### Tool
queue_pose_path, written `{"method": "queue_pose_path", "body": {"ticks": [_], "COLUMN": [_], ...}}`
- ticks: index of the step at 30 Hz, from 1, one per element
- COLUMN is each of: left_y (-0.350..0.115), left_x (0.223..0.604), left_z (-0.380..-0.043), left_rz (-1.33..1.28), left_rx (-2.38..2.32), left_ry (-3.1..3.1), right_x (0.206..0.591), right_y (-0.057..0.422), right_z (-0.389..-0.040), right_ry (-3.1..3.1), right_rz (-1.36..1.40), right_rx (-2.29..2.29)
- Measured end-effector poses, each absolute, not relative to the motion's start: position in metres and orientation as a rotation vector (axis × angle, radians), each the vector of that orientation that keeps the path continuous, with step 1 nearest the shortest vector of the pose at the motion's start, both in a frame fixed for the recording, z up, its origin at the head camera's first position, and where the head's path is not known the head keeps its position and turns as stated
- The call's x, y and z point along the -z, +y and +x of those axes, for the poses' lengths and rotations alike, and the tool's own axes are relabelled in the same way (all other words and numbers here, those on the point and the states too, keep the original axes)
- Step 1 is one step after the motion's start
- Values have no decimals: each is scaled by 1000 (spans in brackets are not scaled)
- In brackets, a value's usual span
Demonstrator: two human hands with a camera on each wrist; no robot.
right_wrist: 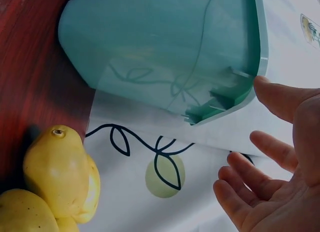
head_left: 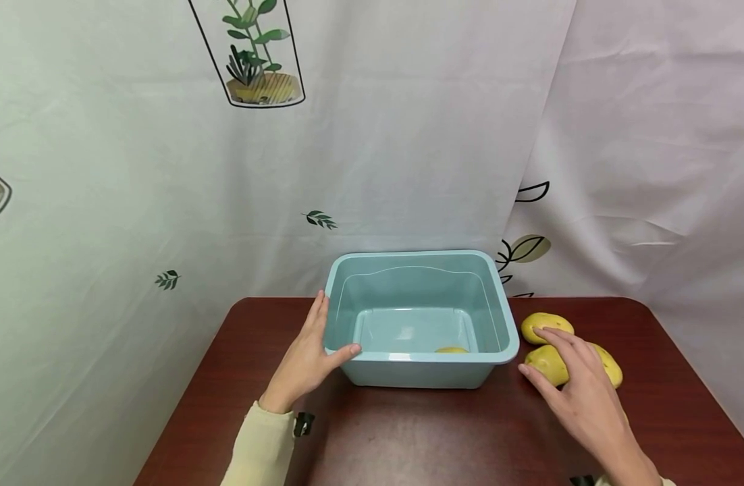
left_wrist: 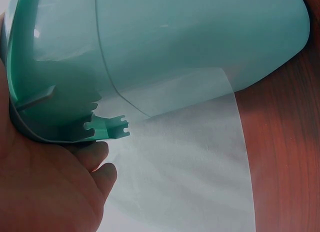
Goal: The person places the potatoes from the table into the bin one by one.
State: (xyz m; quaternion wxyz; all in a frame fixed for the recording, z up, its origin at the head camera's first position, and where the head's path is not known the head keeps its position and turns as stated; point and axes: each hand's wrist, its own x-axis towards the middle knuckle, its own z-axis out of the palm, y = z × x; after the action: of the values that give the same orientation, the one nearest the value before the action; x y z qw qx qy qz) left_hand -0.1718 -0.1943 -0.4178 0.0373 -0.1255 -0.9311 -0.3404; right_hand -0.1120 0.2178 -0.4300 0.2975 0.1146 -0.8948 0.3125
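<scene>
A light blue plastic basin (head_left: pixel 420 374) stands on the table, with part of a yellow potato (head_left: pixel 452 350) showing over its front wall. My left hand (head_left: pixel 305 361) rests against the basin's left side, fingers straight along the outside and thumb at the front left rim corner. Right of the basin lie several yellow potatoes (head_left: pixel 547 364), smooth with small pits. My right hand (head_left: pixel 585 391) hovers over them, fingers spread and slightly bent, partly hiding them. In the right wrist view the potatoes (right_wrist: pixel 57 172) stand apart from that hand, and its palm holds nothing.
The dark red wooden table (head_left: pixel 396 439) has rounded back corners. Behind it hangs a pale cloth (head_left: pixel 408 169) printed with plants, close to the basin's back. Small black devices (head_left: pixel 303 424) sit at the wrists.
</scene>
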Motion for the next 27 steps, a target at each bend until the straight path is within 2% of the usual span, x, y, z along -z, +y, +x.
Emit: {"method": "queue_pose_path", "body": {"ticks": [27], "left_y": [-194], "left_x": [419], "left_z": [-172], "left_rz": [-383], "left_rx": [1048], "left_ry": [-2856], "right_x": [449], "right_y": [233], "right_z": [-100], "right_ry": [-2458], "right_rz": [154], "right_rx": [-857]}}
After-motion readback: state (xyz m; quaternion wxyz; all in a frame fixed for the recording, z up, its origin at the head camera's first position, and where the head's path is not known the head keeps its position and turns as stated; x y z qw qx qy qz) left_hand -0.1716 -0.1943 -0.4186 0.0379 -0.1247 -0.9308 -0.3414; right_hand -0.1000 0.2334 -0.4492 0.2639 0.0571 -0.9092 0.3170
